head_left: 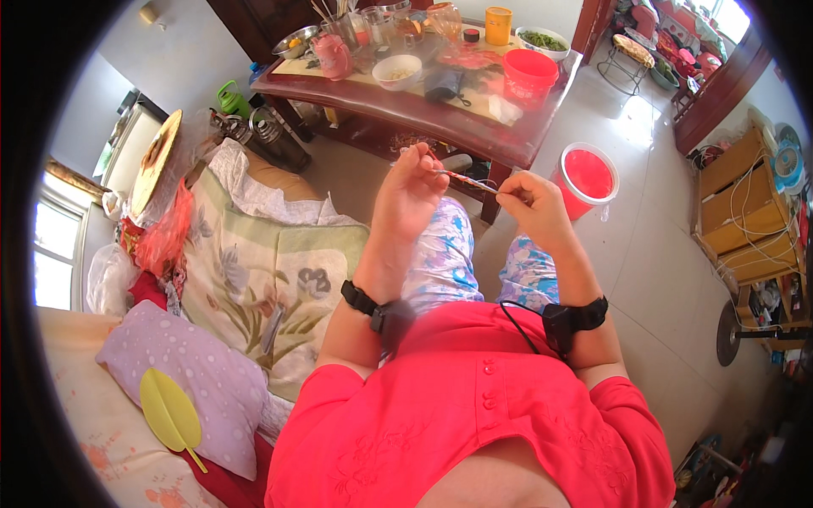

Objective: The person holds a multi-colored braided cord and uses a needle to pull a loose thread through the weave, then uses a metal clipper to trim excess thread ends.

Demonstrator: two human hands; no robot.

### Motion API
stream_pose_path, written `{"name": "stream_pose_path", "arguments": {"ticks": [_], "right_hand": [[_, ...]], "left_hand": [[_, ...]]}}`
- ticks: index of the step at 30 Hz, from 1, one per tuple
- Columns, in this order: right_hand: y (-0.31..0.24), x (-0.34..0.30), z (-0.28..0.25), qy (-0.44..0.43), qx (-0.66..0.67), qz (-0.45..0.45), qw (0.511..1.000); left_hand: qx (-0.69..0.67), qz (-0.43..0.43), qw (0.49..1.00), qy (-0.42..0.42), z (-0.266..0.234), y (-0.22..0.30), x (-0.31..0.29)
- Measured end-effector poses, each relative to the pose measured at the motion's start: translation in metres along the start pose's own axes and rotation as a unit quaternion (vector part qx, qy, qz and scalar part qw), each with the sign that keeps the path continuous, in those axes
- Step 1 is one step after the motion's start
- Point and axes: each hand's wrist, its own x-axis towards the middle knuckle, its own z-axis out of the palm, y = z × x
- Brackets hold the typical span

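A thin, cord-like strip [467,179] with red, white and dark patterning runs between my two hands above my lap; its exact kind is too small to tell. My left hand [408,196] is raised and pinches one end between thumb and fingertips. With thumb and forefinger, my right hand [537,208] grips the other end. A fine dark thread or wire curves up beside the strip close to my right fingers. Below the hands are my knees in blue and purple floral trousers [440,254]. Both wrists wear black bands.
Ahead stands a dark red table [356,97] with a red tub [530,78], a white bowl [397,73], a pink jug [331,56] and jars. A red bucket [586,173] sits on the floor at right. Left is a flower-patterned couch cover [254,254] with a lilac pillow [199,372].
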Motion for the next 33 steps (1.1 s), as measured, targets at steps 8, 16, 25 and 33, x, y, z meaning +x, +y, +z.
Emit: {"name": "stream_pose_path", "arguments": {"ticks": [8,16,25,33], "right_hand": [[-0.014,0.002,0.001,-0.012,0.207,-0.005,0.978],[-0.03,-0.002,-0.003,-0.097,0.441,0.076,0.889],[-0.026,-0.003,0.003,-0.144,0.086,0.096,0.981],[-0.04,-0.006,0.003,-0.135,0.127,0.11,0.977]], "left_hand": [[0.097,0.036,0.994,-0.021,0.006,-0.01,-0.006],[0.016,-0.053,0.998,-0.041,0.014,-0.026,-0.006],[0.133,-0.012,0.991,-0.025,0.017,-0.028,-0.008],[0.128,-0.009,0.991,-0.025,0.017,-0.025,-0.008]]}}
